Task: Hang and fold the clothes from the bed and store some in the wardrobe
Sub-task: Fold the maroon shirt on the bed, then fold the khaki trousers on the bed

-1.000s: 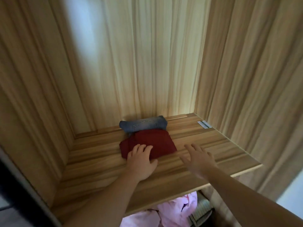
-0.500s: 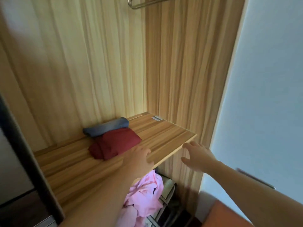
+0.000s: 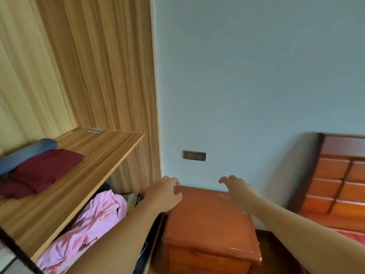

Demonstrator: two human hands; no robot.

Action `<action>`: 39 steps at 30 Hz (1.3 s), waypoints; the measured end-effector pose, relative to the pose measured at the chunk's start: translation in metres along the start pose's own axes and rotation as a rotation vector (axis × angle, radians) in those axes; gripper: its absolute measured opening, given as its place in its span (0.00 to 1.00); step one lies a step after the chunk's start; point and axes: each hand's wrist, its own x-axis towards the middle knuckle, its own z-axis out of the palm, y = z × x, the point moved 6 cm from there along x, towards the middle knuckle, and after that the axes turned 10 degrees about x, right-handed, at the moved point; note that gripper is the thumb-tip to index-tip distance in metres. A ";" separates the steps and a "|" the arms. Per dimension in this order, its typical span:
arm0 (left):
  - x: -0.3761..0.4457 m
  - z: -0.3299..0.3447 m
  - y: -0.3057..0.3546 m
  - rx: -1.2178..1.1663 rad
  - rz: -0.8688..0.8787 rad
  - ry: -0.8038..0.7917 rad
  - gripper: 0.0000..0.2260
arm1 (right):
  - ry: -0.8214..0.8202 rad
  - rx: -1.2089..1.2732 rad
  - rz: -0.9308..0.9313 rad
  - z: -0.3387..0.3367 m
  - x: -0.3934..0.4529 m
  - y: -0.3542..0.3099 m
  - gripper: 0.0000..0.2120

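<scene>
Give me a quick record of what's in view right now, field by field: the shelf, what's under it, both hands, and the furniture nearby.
shelf: wooden wardrobe shelf, holding two folded items
on shelf: dark red garment in front, blue denim garment behind it, touching
below shelf: pink garment, crumpled, not folded
left hand: empty, fingers loosely curled, over the nightstand's near corner
right hand: empty, fingers relaxed, above the nightstand
nightstand: orange-brown wood, beside the wardrobe
headboard: wooden, at right
wall: outlet plate

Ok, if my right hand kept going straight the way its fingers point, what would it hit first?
Probably the blue wall: the right hand hovers above the wooden nightstand, fingers pointing toward it. Depth is unclear.
</scene>
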 end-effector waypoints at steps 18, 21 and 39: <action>-0.198 0.103 0.467 -0.003 0.798 -0.211 0.18 | 0.303 0.172 0.802 -0.047 -0.523 0.257 0.23; -0.246 0.120 0.509 -0.022 0.930 -0.261 0.17 | 0.344 0.160 0.947 -0.036 -0.594 0.249 0.25; -0.526 0.157 0.640 0.091 1.398 -0.521 0.20 | 0.491 0.196 1.423 0.011 -0.907 0.177 0.26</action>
